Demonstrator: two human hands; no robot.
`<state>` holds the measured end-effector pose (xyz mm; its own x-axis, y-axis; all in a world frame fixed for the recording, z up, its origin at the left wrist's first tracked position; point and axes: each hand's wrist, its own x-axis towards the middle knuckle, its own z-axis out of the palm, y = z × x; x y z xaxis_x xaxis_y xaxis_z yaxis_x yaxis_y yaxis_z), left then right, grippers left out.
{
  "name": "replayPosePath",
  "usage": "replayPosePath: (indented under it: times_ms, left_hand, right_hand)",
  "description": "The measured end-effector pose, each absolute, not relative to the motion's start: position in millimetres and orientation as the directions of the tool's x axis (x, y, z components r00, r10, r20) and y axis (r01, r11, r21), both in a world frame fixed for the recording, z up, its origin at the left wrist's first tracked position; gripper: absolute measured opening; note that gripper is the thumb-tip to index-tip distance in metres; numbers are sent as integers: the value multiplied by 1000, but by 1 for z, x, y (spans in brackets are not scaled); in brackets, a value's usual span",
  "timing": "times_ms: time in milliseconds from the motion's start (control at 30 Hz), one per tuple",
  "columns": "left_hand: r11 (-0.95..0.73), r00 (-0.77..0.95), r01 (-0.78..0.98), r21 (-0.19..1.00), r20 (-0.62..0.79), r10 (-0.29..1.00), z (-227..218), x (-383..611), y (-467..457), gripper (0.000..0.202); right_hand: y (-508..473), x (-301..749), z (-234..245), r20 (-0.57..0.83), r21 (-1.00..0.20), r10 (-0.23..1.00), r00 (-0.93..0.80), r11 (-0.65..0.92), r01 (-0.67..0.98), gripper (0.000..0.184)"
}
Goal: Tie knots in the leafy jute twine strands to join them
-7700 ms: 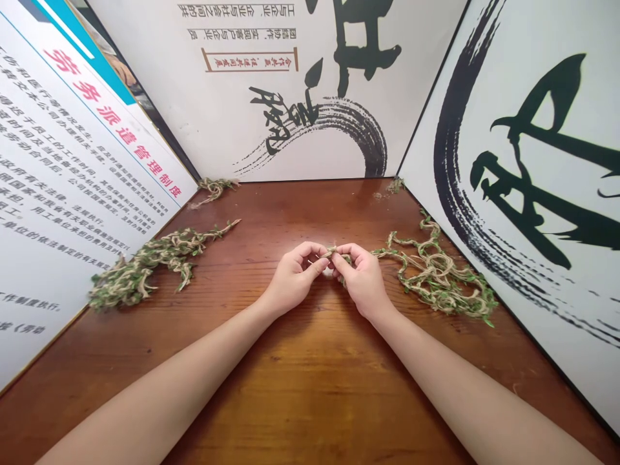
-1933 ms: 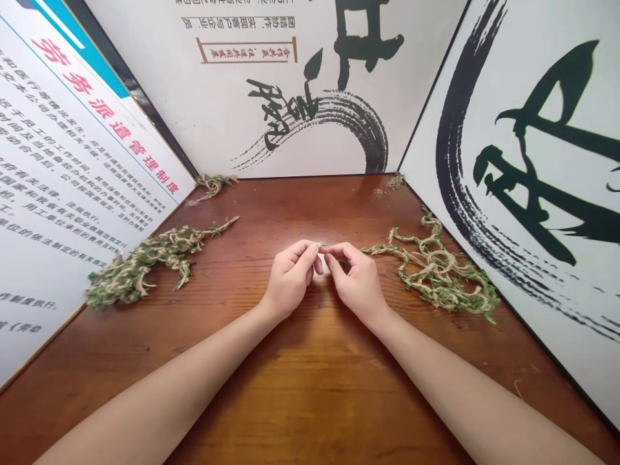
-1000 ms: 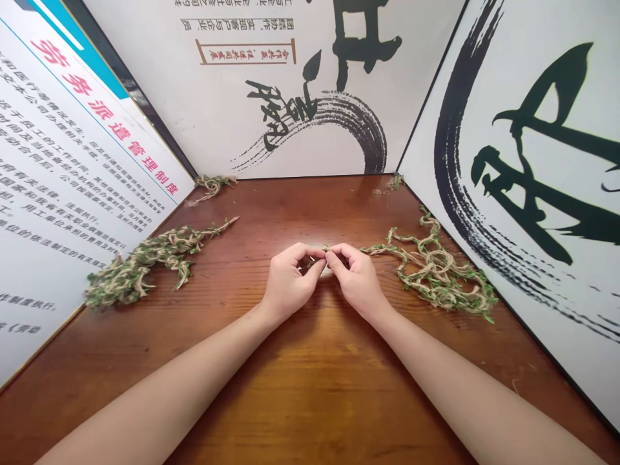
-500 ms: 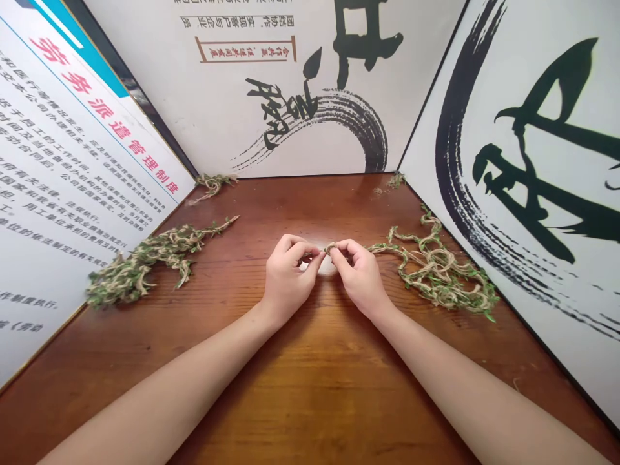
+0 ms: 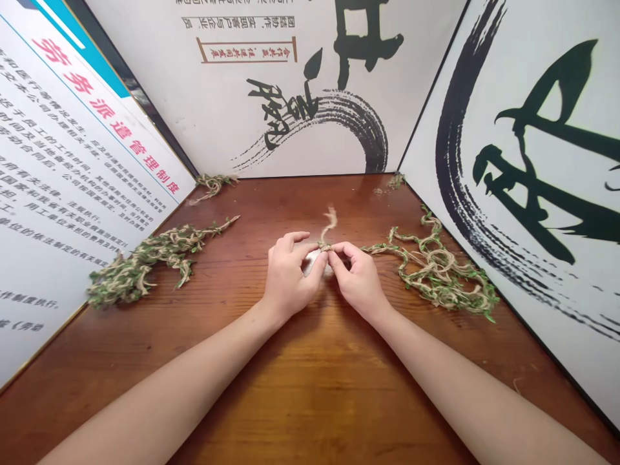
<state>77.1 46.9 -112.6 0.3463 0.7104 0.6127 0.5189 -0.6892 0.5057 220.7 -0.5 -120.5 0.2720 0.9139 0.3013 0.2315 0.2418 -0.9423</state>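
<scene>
Twine between left hand, right hand

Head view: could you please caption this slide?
Left hand and right hand pinch jute twine over a wooden table.

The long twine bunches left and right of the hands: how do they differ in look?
The left bunch is a dense, tight band; the right bunch is loose, with open loops. The left bunch looks greener than the right bunch. Both are tan twine with small green leaves.
</scene>
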Motion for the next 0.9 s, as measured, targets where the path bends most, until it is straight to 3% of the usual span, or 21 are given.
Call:
replayPosePath:
  times_ms: [267,500,600,700,900]
  left_hand:
    - [-673,468,327,663,506,725,-112,76,53,16]
    - [-754,541,514,410,527,655,-115,77,51,23]
    - [-749,554,551,369,509,659,-115,79,51,27]
    - [-721,551,544,430,465,693,-114,80,52,28]
    - [-619,480,408,671,419,771,-111,78,56,27]
  right_hand:
    - [-3,220,-119,327,-901,910,253,220,373,18]
    - [-5,217,-117,350,-882,899,264,220,417,21]
    - [-5,216,-116,348,-888,888,300,210,409,23]
    - [-4,217,-116,325,-915,885,334,205,347,21]
    - [-2,219,-118,271,-945,912,309,191,265,15]
